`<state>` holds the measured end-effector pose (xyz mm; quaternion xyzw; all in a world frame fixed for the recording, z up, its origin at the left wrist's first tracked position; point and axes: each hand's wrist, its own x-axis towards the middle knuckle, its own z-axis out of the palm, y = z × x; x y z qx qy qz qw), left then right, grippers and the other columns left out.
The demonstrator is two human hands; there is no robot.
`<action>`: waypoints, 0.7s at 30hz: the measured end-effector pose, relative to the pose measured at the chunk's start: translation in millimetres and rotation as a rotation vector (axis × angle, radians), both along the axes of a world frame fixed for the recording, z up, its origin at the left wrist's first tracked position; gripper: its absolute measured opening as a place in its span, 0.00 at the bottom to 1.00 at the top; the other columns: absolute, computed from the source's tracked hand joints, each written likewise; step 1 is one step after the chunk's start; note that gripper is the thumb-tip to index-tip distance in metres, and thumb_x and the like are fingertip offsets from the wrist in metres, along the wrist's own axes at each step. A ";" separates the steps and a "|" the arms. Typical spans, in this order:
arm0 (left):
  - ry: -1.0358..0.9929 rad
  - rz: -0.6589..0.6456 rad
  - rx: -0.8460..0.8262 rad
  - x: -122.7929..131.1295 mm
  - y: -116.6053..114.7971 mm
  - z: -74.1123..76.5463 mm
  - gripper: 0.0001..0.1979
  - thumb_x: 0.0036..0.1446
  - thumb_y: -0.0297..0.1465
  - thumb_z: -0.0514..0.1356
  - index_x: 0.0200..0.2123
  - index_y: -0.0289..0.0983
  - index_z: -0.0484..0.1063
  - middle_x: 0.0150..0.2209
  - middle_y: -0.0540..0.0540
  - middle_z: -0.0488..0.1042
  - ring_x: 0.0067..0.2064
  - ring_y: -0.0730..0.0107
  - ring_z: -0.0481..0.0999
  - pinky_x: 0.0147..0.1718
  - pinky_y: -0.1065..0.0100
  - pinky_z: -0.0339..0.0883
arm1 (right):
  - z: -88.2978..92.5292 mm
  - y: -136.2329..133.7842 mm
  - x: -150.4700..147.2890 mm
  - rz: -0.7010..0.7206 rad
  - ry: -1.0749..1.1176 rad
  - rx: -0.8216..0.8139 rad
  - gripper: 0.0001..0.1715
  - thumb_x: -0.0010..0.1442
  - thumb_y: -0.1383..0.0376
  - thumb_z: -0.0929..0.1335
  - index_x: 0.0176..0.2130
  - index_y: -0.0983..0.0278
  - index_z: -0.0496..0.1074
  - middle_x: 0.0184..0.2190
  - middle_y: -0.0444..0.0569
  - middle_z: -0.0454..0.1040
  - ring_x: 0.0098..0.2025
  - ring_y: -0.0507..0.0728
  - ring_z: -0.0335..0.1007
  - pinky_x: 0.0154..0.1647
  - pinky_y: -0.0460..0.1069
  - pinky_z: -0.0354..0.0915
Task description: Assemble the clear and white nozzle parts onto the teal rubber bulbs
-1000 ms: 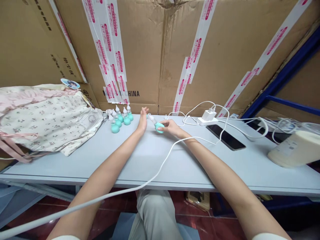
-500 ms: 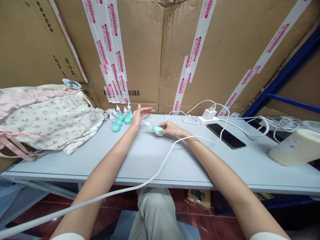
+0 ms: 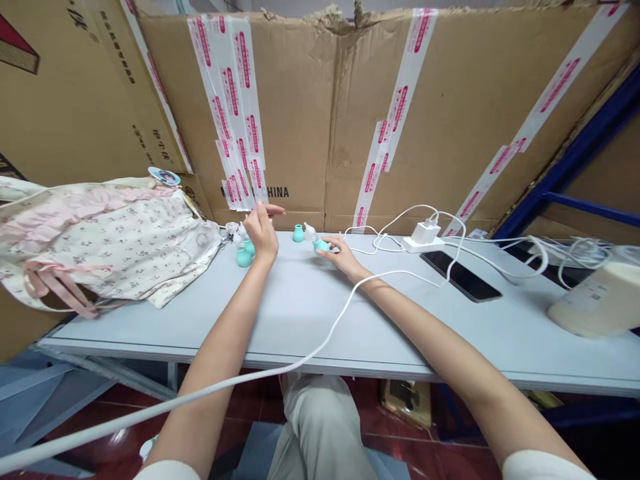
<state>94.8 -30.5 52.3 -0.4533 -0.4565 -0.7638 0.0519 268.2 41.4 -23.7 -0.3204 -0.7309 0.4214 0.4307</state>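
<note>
My right hand (image 3: 343, 257) grips a small teal squeeze bulb (image 3: 321, 247) between thumb and fingers, just over the table. A clear nozzle (image 3: 309, 231) lies against its upper left; the pair looks like a bulb nasal aspirator, though the joint is unclear. Just left of the nozzle stands another teal bulb (image 3: 299, 233), upright with its neck bare. My left hand (image 3: 263, 233) is raised beside a cluster of teal bulbs (image 3: 244, 256) with clear tips, its fingers stretched to the right. It covers part of that cluster, and nothing shows in it.
A floral cloth bag (image 3: 115, 240) lies on the left of the table (image 3: 300, 313). To the right are a white charger (image 3: 425, 233), a phone (image 3: 460, 275) and a cream container (image 3: 595, 297). A white cable (image 3: 320, 343) crosses the foreground; cardboard (image 3: 295, 107) stands behind.
My left hand has moved left, over the bulb cluster, uncovering the bare-necked bulb behind. The right hand still holds its bulb, whose clear nozzle now points more upward. The camera view has tilted up.
</note>
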 end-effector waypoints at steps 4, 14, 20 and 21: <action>-0.023 0.280 0.136 -25.2 -10.9 9.1 0.30 0.65 0.41 0.40 0.22 0.33 0.72 0.23 0.45 0.73 0.27 0.75 0.72 0.31 0.71 0.65 | -4.8 -9.5 -47.3 0.092 -0.049 -0.093 0.22 0.55 0.57 0.68 0.46 0.66 0.72 0.42 0.51 0.74 0.38 0.54 0.69 0.44 0.51 0.65; -0.225 0.380 0.107 -48.1 -11.6 8.8 0.27 0.64 0.35 0.40 0.20 0.33 0.69 0.20 0.47 0.69 0.24 0.77 0.70 0.28 0.73 0.64 | -10.1 -36.1 -138.0 -0.114 -0.425 0.304 0.17 0.56 0.58 0.68 0.46 0.59 0.71 0.46 0.47 0.73 0.44 0.55 0.69 0.45 0.49 0.62; -0.231 0.384 0.098 -48.7 -9.8 7.7 0.27 0.64 0.36 0.40 0.19 0.33 0.69 0.20 0.47 0.70 0.22 0.77 0.69 0.27 0.72 0.65 | -8.2 -42.9 -136.6 -0.102 -0.363 0.263 0.23 0.55 0.57 0.68 0.49 0.57 0.63 0.46 0.44 0.73 0.45 0.56 0.69 0.44 0.51 0.62; -0.228 0.385 0.087 -48.9 -9.0 7.1 0.27 0.64 0.36 0.40 0.20 0.33 0.69 0.20 0.47 0.70 0.22 0.77 0.69 0.27 0.72 0.65 | -7.8 -43.7 -135.3 -0.105 -0.350 0.251 0.24 0.54 0.56 0.69 0.49 0.57 0.63 0.46 0.44 0.72 0.46 0.56 0.69 0.44 0.51 0.62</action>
